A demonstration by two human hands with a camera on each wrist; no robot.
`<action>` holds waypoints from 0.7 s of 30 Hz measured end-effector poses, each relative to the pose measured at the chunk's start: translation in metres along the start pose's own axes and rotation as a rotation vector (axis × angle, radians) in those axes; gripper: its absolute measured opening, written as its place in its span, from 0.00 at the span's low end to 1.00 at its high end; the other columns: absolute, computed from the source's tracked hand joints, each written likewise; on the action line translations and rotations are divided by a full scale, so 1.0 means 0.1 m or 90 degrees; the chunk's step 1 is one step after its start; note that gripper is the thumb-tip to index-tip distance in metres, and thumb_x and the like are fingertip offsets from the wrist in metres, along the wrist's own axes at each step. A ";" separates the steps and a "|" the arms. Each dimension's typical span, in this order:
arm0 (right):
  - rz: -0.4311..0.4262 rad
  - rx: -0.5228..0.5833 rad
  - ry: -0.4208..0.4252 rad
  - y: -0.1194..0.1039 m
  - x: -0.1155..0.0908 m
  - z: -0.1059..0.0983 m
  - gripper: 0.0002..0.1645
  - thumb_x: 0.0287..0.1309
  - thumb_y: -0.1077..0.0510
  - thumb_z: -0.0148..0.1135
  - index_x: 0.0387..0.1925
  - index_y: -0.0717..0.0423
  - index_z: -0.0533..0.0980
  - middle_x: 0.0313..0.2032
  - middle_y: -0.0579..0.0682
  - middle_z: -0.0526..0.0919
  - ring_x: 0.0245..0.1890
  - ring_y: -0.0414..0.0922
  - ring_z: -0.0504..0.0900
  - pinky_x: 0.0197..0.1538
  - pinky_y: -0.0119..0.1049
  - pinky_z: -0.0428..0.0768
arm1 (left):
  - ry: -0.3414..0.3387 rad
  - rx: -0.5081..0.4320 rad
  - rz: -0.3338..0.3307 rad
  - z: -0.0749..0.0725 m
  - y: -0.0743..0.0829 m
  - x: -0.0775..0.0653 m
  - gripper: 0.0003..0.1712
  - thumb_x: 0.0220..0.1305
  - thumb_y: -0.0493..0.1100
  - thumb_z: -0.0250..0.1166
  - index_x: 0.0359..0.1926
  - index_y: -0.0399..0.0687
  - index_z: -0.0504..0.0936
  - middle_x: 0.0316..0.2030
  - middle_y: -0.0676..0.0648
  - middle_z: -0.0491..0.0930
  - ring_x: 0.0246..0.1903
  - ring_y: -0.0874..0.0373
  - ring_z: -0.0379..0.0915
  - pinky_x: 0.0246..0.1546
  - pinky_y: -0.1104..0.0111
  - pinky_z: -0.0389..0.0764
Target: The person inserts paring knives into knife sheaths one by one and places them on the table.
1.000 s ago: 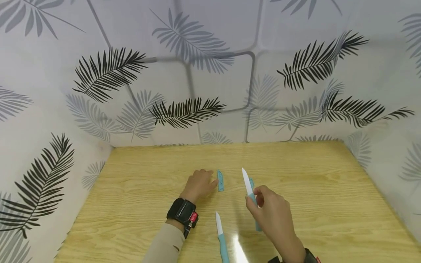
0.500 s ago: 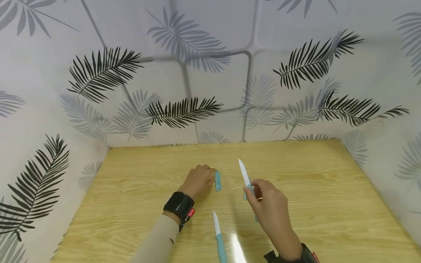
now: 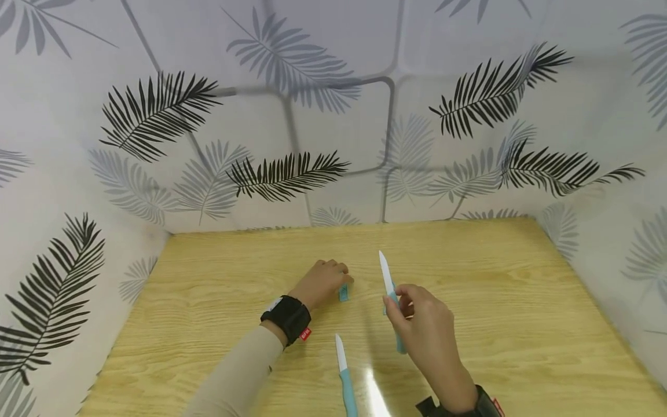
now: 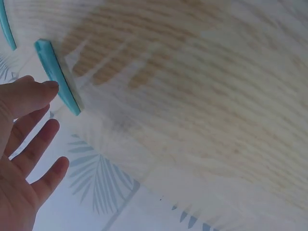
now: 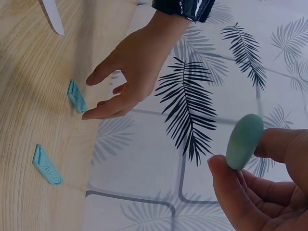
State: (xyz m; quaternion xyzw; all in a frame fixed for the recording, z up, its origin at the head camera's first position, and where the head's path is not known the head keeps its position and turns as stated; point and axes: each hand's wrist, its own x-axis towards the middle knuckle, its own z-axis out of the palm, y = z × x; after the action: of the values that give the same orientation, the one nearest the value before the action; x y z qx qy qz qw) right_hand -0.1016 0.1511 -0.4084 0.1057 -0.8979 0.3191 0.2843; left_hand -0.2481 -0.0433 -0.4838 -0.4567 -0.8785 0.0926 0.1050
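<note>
My left hand (image 3: 322,284) reaches over a small turquoise blade cover (image 3: 343,293) on the table, covering its far part in the head view. Its thumb and fingers are spread around the cover (image 5: 77,97) without closing on it in the right wrist view. My right hand (image 3: 429,324) pinches the turquoise handle of a paring knife (image 3: 386,273), white blade pointing up and away. Seen end-on, the knife's handle (image 5: 245,140) sits between thumb and fingers. A second blade cover (image 5: 48,166) lies beyond it, mostly hidden behind the knife in the head view.
Another paring knife (image 3: 348,394) with a white blade lies nearer me on the wood-grain table (image 3: 510,324), its blade pointing away. Leaf-patterned cloth (image 3: 333,116) rises behind and at both sides of the table.
My left hand has moved rightward over the nearby blade cover, hiding more of it. The right hand still holds the knife, shifted slightly away and left in view.
</note>
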 end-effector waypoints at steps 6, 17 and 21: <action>0.004 0.001 -0.010 0.01 -0.03 0.01 0.11 0.49 0.62 0.68 0.31 0.68 0.78 0.20 0.45 0.74 0.20 0.39 0.79 0.22 0.19 0.74 | 0.027 0.053 0.017 0.07 0.08 -0.04 0.15 0.58 0.41 0.65 0.47 0.62 0.81 0.49 0.52 0.75 0.49 0.56 0.70 0.50 0.65 0.71; 0.006 0.006 -0.019 0.04 -0.04 0.01 0.12 0.48 0.63 0.68 0.31 0.69 0.78 0.21 0.45 0.73 0.19 0.39 0.79 0.22 0.19 0.74 | 0.062 0.103 0.063 0.18 0.02 -0.01 0.09 0.62 0.43 0.62 0.44 0.59 0.79 0.43 0.54 0.76 0.42 0.59 0.71 0.43 0.68 0.72; 0.009 0.002 -0.020 0.05 -0.04 0.01 0.12 0.48 0.63 0.68 0.32 0.69 0.78 0.21 0.45 0.74 0.20 0.39 0.79 0.22 0.19 0.74 | 0.059 0.092 0.067 0.17 0.02 0.02 0.07 0.60 0.45 0.63 0.40 0.61 0.80 0.40 0.56 0.77 0.41 0.60 0.71 0.43 0.69 0.71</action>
State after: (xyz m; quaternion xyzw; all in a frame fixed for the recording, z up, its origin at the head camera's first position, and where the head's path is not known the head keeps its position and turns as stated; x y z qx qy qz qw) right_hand -0.1002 0.1545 -0.4137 0.1045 -0.9025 0.3207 0.2679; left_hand -0.2528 -0.0416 -0.5005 -0.4973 -0.8385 0.1399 0.1734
